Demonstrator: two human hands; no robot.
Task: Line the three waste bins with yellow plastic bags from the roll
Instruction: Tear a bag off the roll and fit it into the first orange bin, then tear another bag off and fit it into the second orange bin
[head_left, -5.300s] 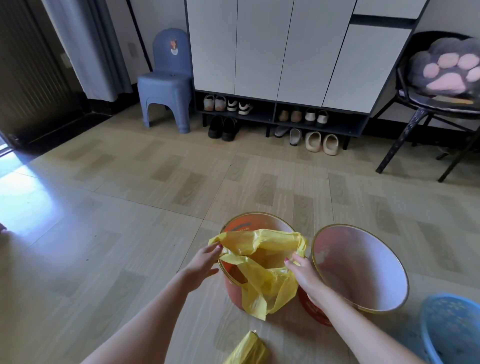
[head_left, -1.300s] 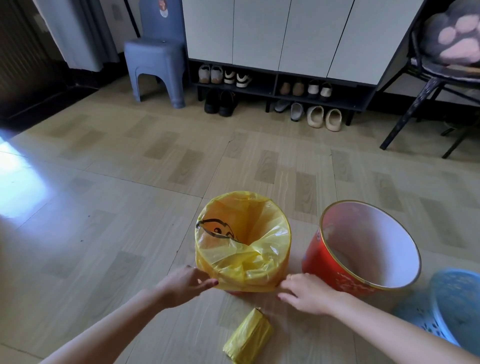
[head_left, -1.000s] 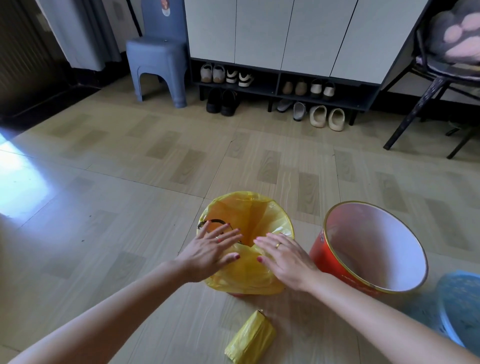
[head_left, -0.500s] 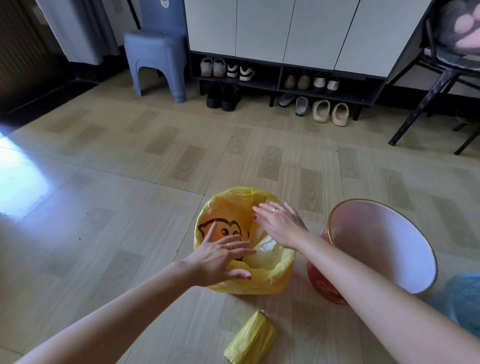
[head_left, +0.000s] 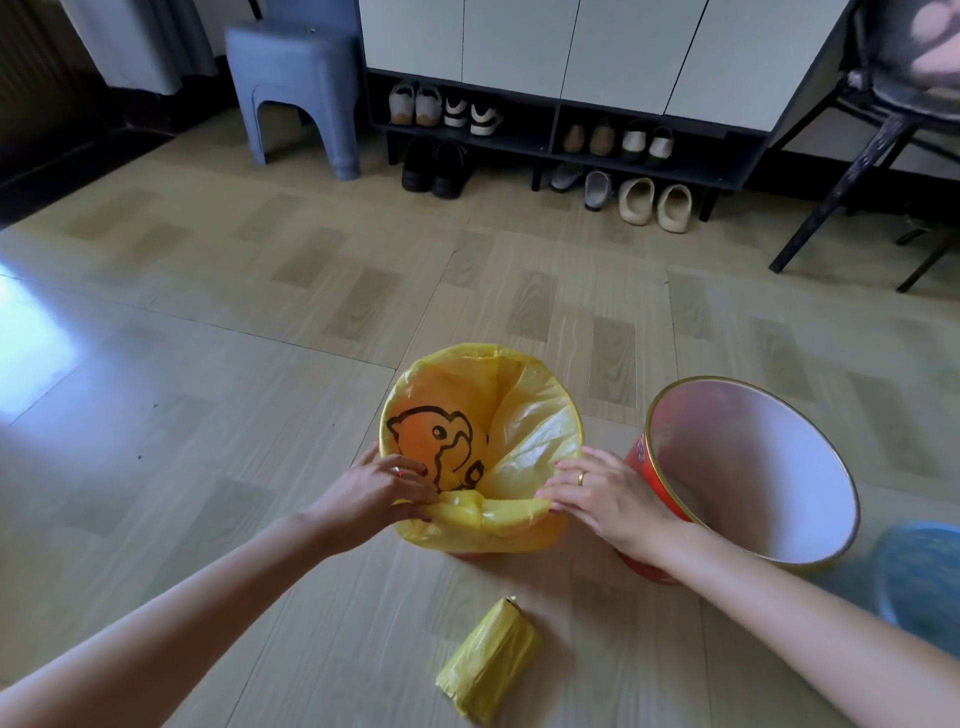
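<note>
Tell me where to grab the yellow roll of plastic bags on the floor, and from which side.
Grip the yellow roll of plastic bags across its middle, coming from above. It lies flat on the wooden floor as a short cylinder, angled, with nothing touching it, so fingers can straddle its round sides; the crumpled near end looks loose.

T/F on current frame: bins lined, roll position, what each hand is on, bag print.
1. All three bins are lined. False: only one has a yellow bag; the red bin and blue basket are bare.
2. The bag roll lies on the floor, untouched. True.
3. The left hand and right hand are both at the bag's near rim. True.
4. The right hand is inside the red bin. False: it is on the bag.
5. The bag is plain. False: it shows a black cartoon outline.
</note>
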